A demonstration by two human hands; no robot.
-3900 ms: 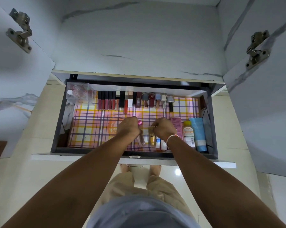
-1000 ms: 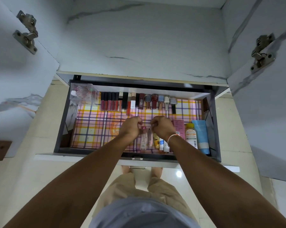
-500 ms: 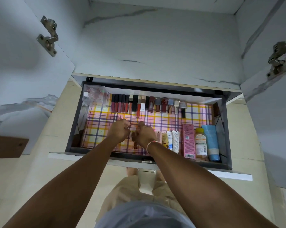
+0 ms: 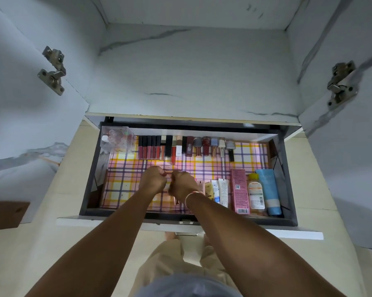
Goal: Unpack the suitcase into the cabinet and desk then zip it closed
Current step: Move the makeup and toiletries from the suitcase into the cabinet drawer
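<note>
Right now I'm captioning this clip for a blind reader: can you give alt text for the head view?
Two fisted hands, left hand and right hand, work close together over an open drawer lined with plaid paper. Lip glosses line the back; tubes and a pink box sit front right.

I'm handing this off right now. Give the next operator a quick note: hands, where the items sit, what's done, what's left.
Left hand: fingers curled over the drawer; nothing visibly held.
Right hand: curled, a small rose-gold tube showing just below it; the grip itself is hidden.
Placed: lip products and small bottles in the back row; tubes, pink box, yellow-capped bottle and blue tube along the front right.
Left: settle the rose-gold tube in the front row. The suitcase is out of view, so its remaining contents and the zip are unknown.
</note>
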